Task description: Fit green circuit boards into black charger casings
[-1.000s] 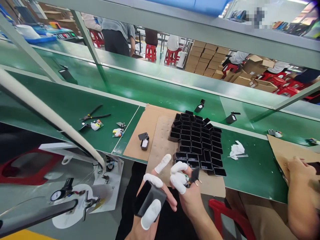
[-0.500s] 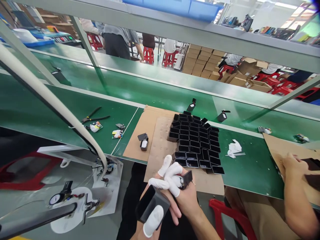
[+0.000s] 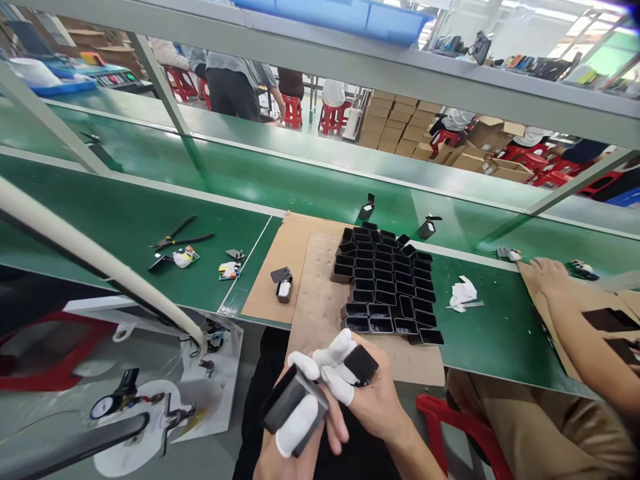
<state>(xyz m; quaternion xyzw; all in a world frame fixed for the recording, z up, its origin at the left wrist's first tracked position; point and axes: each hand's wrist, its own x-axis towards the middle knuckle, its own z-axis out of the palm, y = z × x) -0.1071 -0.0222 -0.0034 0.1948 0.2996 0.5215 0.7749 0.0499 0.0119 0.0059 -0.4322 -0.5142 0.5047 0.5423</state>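
Observation:
Low in the head view, my left hand (image 3: 307, 432) grips an open-topped black plastic case (image 3: 285, 408), its white-capped thumb along the side and the case tilted. Close against it, my right hand (image 3: 375, 393) pinches a small part with a square black end plate (image 3: 361, 365) and metal pins; white finger cots and the fingers hide most of it. The fingertips of both hands meet just beyond the case's rim. Many similar black cases (image 3: 383, 277) stand packed together on cardboard (image 3: 320, 267) just ahead of my hands.
Pliers (image 3: 187, 239) and small circuit boards (image 3: 230, 270) lie left on the green bench. One filled case with a raised lid (image 3: 285, 288) stands on cardboard. White tissue (image 3: 463, 292) lies right. A co-worker's arm (image 3: 575, 320) reaches over the bench; a white press (image 3: 200, 393) stands lower left.
My right hand has turned the part so its black plate faces up more, with the white bit now covered. The co-worker's hand has moved forward toward the far edge of their cardboard.

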